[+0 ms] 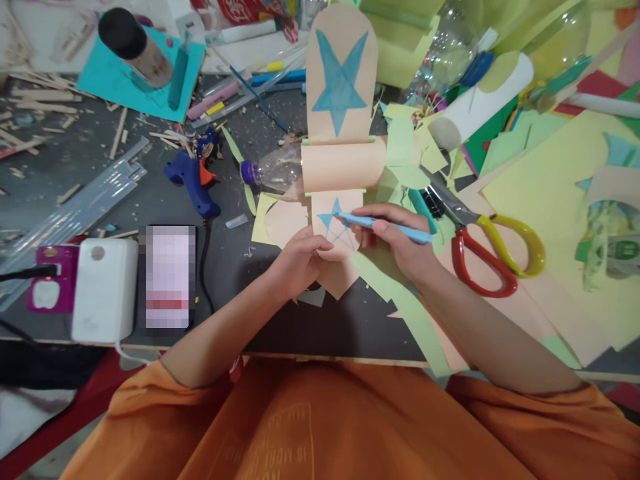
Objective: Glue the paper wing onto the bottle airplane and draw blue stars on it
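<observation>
A model airplane (345, 167) made from a plastic bottle wrapped in peach paper lies across the table, with a purple cap and a green paper propeller (239, 170) at its left end. Its far wing carries a filled blue star (341, 80). On the near wing (345, 248) is a star outline, partly coloured blue at the top. My right hand (400, 237) grips a light blue marker (395, 225), its tip on that star. With thumb on top, my left hand (303, 260) pinches the near wing's edge.
Scissors (485, 247) with red and yellow handles lie on paper sheets at right. To the left are a blue glue gun (193, 180), clear glue sticks (95, 210), a phone (170, 277) and a white power bank (105, 290). A dark-capped bottle (135, 50) stands behind.
</observation>
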Demonstrator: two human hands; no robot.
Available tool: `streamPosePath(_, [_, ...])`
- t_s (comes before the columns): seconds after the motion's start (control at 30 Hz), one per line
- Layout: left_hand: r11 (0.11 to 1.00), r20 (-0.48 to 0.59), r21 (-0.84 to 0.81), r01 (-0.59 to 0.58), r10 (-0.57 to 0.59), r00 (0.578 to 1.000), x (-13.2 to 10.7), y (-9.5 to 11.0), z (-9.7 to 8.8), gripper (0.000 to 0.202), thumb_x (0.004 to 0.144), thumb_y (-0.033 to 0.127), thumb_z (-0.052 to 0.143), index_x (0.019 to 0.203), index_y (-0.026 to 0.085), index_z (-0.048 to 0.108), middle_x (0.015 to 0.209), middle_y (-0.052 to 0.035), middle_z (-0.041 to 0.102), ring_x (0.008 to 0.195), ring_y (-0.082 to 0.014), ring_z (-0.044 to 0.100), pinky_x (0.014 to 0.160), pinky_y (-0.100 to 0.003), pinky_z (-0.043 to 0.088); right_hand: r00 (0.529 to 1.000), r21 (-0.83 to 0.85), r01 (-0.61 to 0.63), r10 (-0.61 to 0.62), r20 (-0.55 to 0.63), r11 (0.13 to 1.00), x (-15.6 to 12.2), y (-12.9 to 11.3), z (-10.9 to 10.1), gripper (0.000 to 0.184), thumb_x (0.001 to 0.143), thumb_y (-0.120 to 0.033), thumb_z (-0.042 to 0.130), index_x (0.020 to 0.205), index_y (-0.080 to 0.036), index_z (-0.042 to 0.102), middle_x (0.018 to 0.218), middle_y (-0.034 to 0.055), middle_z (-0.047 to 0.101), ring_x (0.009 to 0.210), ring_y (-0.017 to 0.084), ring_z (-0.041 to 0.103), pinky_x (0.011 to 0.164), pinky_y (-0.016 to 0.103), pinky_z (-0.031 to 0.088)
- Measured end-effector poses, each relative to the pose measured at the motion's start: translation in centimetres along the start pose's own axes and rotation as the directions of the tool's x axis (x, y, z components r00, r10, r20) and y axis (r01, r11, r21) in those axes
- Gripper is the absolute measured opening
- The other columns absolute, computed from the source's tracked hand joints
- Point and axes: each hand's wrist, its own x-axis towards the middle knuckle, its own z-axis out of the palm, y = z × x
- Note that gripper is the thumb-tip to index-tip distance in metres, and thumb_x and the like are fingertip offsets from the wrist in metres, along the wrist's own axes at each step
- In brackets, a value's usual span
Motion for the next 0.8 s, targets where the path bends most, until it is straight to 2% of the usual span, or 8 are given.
streamPosePath(0.2, [1.0, 0.005, 0.026, 0.015, -0.015, 1.0, 0.12, -0.15, -0.18, 0.032, 0.063, 0.017, 0.07, 0.095, 0.019, 0.075, 0.097, -0.0033, 0.078, 0.105, -0.0227, 0.07, 0.096, -0.032, 0.049, 1.0, -0.003, -0.019, 0.019, -0.013, 1.0, -0.03, 0.12, 0.13, 0.038, 0.087, -0.061, 0.073, 0.093, -0.024, 0.075, 0.071, -0.0005, 0.07, 0.054, 0.013, 0.058, 0.052, 0.03, 0.053])
streamPosePath(0.5, [1.0, -0.025, -0.016, 0.016, -0.017, 1.0, 0.27, -0.33, -0.17, 0.029, 0.06, 0.015, 0.072, 0.088, 0.017, 0.078, 0.089, -0.0018, 0.078, 0.09, -0.0177, 0.069, 0.087, -0.027, 0.05, 1.0, -0.024, 0.011, -0.011, 0.0, 1.0, -0.05, -0.26, 0.29, 0.02, 0.09, -0.044, 0.072, 0.092, -0.024, 0.075, 0.069, -0.0015, 0.07, 0.055, 0.013, 0.06, 0.055, 0.031, 0.055])
streamPosePath(0.8, [1.0, 0.003, -0.009, 0.003, -0.003, 1.0, 0.31, -0.28, -0.17, 0.028, 0.061, 0.016, 0.072, 0.088, 0.019, 0.076, 0.088, -0.0006, 0.076, 0.09, -0.0171, 0.067, 0.086, -0.027, 0.047, 0.999, -0.05, 0.0, 0.001, 0.032, 0.999, -0.38, -0.02, 0.12, 0.016, 0.09, -0.037, 0.072, 0.093, -0.024, 0.079, 0.084, 0.0026, 0.078, 0.067, 0.015, 0.069, 0.063, 0.031, 0.057])
